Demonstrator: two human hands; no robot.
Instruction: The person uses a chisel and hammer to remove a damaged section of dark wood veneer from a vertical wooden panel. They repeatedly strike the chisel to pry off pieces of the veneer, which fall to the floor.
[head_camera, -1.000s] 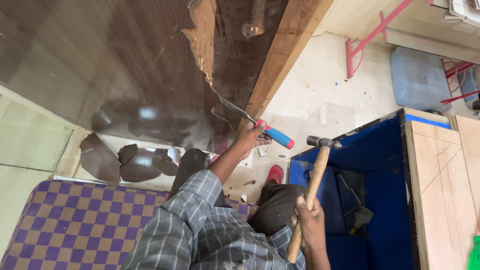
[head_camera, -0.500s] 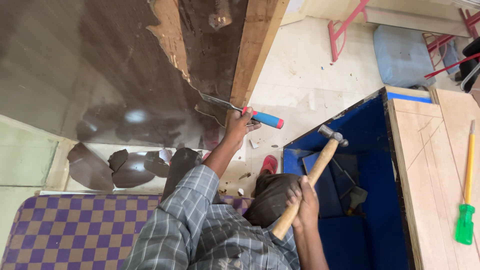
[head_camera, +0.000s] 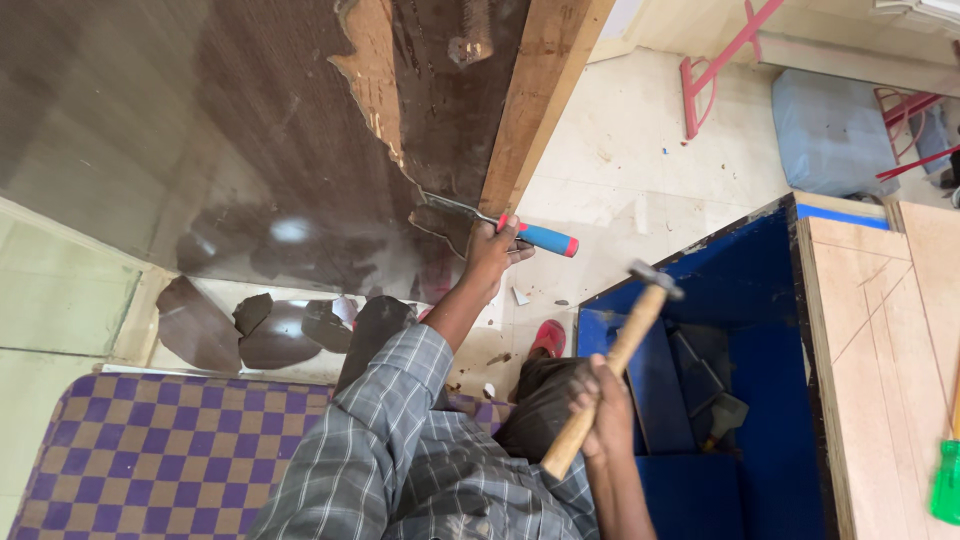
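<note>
Chisel (head_camera: 500, 226) (left hand (head_camera: 492, 252)), hammer (head_camera: 612, 362)

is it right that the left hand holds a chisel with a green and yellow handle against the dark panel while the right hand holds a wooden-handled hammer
Not quite: the head view shows the chisel in the left hand has a blue and red handle. Otherwise right: its blade meets the dark panel, and the right hand grips a wooden-handled hammer.

Left hand (head_camera: 492, 252) grips chisel (head_camera: 500, 228) against dark laminate panel (head_camera: 250, 150); right hand (head_camera: 600, 410) holds hammer (head_camera: 615, 365) raised nearby.
</note>
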